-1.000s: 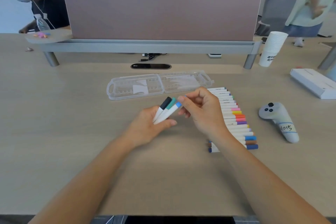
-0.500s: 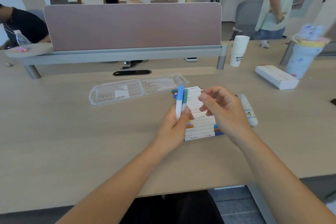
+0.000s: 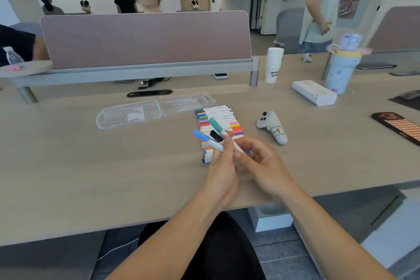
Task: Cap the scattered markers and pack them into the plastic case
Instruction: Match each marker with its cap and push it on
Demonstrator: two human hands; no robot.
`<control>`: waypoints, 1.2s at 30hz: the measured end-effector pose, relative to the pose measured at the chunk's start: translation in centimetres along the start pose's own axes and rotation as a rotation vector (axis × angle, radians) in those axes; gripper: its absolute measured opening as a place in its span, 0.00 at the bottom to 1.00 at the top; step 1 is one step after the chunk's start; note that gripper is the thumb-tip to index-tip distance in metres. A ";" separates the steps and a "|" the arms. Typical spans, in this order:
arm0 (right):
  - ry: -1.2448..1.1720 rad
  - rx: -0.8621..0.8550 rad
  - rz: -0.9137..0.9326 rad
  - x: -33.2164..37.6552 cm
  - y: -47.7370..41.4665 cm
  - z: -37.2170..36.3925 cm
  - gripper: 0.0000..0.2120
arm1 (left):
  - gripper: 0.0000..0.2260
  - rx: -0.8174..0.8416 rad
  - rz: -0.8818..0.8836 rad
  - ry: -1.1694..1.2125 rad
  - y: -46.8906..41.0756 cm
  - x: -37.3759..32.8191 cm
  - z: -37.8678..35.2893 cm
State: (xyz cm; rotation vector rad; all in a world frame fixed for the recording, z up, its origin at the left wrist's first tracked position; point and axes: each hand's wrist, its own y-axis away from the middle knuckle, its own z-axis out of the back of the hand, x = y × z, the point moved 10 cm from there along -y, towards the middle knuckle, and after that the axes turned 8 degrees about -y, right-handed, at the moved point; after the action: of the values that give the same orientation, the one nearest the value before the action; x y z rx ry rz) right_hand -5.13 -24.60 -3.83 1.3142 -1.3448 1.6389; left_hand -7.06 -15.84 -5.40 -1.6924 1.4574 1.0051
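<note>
My left hand (image 3: 221,166) grips three capped white markers fanned out: a blue-capped one (image 3: 201,136), a black-capped one (image 3: 216,136) and a teal-capped one (image 3: 216,124). My right hand (image 3: 261,163) is just to their right, fingers curled, its fingertips at the lower end of the teal marker. Behind both hands a row of capped markers (image 3: 219,120) lies side by side on the table. The clear plastic case (image 3: 145,111) lies open and flat to the left of that row.
A grey hand controller (image 3: 272,127) lies right of the marker row. Further right are a white box (image 3: 314,93), a patterned bottle (image 3: 341,73) and a dark phone (image 3: 400,126). Stacked paper cups (image 3: 273,63) stand by the pink divider (image 3: 145,38). People stand behind.
The view shifted left and up. My left hand tipped the three markers from upright to leaning left and fanned them out. My right hand closed in on the teal marker's lower end.
</note>
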 end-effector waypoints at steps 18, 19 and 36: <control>0.440 0.205 0.023 -1.0 -2.2 2.3 0.13 | 0.15 -0.144 -0.277 -0.596 -2.5 -4.9 7.3; 0.537 0.246 0.061 -1.3 -2.2 2.2 0.12 | 0.17 -0.145 -0.320 -0.816 -2.7 -5.3 7.7; 0.867 0.304 -0.084 -5.5 -3.3 1.4 0.23 | 0.47 0.394 -0.227 -1.800 -5.1 1.4 4.4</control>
State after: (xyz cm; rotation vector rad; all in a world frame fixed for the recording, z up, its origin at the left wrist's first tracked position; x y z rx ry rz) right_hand -0.11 -24.37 -8.04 0.6278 -0.5262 2.0492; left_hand -2.47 -11.93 -8.61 -0.1871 0.1594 1.3103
